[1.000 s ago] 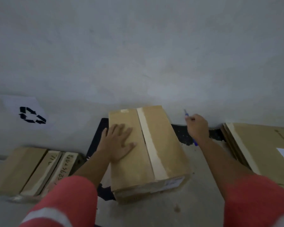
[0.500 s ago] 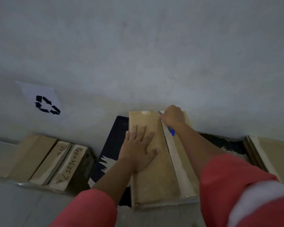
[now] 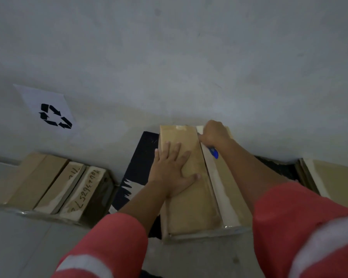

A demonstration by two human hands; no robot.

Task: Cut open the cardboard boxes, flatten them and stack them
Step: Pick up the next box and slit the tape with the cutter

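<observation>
Where the wall (image 3: 169, 57) meets the black mat (image 3: 143, 157), one sealed cardboard box (image 3: 189, 207) lies lengthwise, far end close against the wall. Contents: not visible; flaps are closed under a pale tape strip (image 3: 216, 181) running down the top.

Item: left hand (image 3: 173, 171). Grip spread, palm and straight fingers pressed flat on the left top panel, judged to pin the box so it cannot slide under the blade.

Item: right hand (image 3: 214, 133). Grip curled round a blue cutter (image 3: 213, 153) at the far end of the tape strip; blade tip hidden under the hand. Placement suggests a cut drawn along the seam toward the person, clear of the left hand.

Item: closed boxes (image 3: 48, 183), left. Row lying side by side, one with handwritten digits; contents unseen.

Item: flattened cardboard (image 3: 329, 177), right edge. Several sheets together, likely the finished stack.

Item: recycling sign (image 3: 50, 113). Paper on the wall above the closed boxes.
</observation>
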